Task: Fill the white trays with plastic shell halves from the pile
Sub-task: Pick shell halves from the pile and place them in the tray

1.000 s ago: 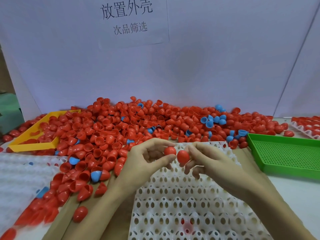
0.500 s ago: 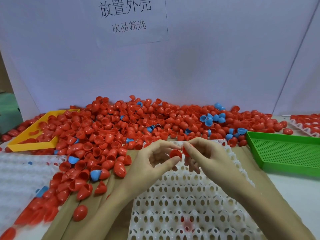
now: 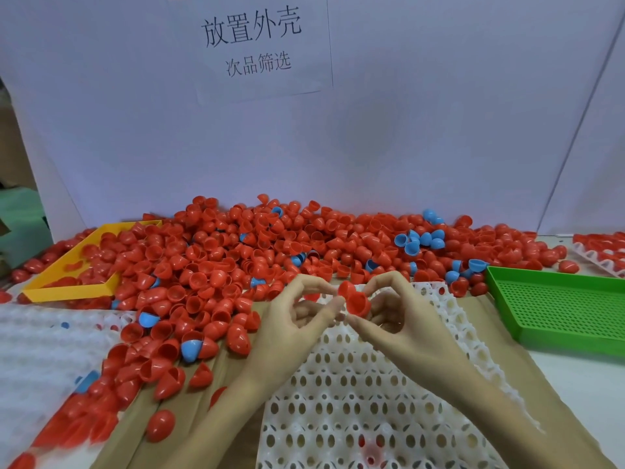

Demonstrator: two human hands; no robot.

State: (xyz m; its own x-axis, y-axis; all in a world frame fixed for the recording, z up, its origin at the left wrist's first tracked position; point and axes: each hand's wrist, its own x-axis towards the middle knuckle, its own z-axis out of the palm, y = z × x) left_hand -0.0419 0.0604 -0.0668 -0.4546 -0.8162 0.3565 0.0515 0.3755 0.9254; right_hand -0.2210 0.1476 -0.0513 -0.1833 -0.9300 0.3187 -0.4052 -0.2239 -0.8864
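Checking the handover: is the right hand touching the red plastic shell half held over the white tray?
Touching. The head view shows the right hand pinching the red plastic shell half, fingertips on it.

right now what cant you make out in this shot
Head view only:
- Red shells pinched between left hand and right hand: fingers hide whether one or two.
- White tray: near end cut off by bottom edge, wrists cover some cells.
- Far-right tray: cut by right edge.
- Left white sheet: blurred.

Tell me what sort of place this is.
Probably a factory sorting bench: a big pile of red and blue shells, a white tray, sorting bins like the green bin, and a printed sign.
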